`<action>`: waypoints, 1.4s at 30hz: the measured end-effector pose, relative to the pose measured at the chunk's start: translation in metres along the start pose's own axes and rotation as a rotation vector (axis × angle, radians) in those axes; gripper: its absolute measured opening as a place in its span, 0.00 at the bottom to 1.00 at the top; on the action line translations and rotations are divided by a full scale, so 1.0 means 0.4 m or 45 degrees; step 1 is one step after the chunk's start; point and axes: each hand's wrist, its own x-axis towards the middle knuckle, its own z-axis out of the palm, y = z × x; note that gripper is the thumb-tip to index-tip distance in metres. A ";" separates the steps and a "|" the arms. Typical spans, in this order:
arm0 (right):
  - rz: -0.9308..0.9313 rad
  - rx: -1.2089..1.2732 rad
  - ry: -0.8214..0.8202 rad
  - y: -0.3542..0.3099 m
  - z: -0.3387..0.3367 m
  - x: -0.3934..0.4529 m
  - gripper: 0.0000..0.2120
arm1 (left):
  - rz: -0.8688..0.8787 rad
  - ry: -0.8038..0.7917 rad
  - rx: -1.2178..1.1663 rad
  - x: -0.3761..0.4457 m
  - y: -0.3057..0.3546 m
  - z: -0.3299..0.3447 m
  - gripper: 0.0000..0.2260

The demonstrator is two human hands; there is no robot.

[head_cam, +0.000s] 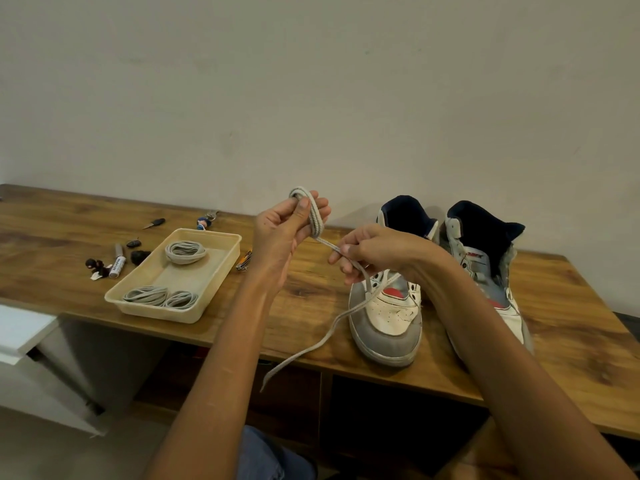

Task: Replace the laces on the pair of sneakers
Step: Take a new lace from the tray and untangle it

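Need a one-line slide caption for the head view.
Left hand holds coiled lace, right hand feeds it toward left sneaker; spare laces in tray.

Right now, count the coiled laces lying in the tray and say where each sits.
3. One coiled lace lies at the tray's far end; two lie side by side at its near end, one to the left and one to the right. None appears hidden.

Two high-tops, one lace half out

Pair of worn white-and-grey sneakers [440,289] standing side by side, toes toward the table's near edge, navy collars up. Grey lace [313,216] coiled up above and left of the left sneaker [388,317], loose tail trailing from its lowest eyelets off the edge.
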 end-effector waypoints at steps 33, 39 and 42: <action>-0.390 0.131 0.945 0.034 -0.124 -0.041 0.19 | -0.426 -0.832 -0.071 -0.040 0.044 -0.013 0.15; -0.764 -0.026 0.169 -0.001 -0.041 -0.020 0.17 | -0.370 -0.698 -0.087 -0.030 0.037 -0.008 0.16; -0.817 -0.044 0.233 0.007 -0.019 0.004 0.15 | -0.359 -0.675 -0.106 -0.029 0.038 -0.012 0.16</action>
